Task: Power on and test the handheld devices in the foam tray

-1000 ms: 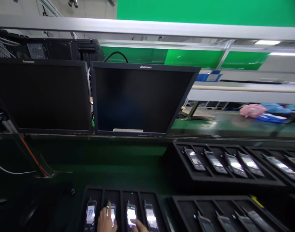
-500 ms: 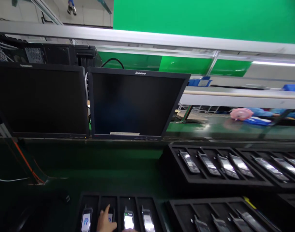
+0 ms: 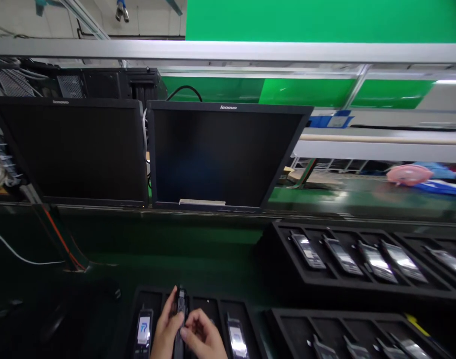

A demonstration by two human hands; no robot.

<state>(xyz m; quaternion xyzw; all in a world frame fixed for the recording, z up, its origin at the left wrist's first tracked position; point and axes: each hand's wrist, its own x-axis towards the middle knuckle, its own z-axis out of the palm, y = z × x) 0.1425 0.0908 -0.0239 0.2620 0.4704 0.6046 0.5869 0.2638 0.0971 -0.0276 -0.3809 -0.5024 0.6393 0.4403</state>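
Observation:
My left hand is closed around a handheld radio, raised from the near foam tray and turned so its narrow side faces me. My right hand has its fingers curled, with thumb and forefinger against the radio's side; whether they pinch a small part there is too small to tell. To the left, another radio with a lit screen and a blue logo lies in its slot. A radio with a bright screen lies right of my hands. The slot between is mostly hidden by my right hand.
Two dark monitors stand behind the green bench. Black foam trays holding several radios fill the right side. An orange cable runs down a post at left. A metal rail crosses above.
The radio from the second slot has been lifted and turned on edge in my left hand. My right hand has come up from the bottom edge to its side. The view has shifted slightly left.

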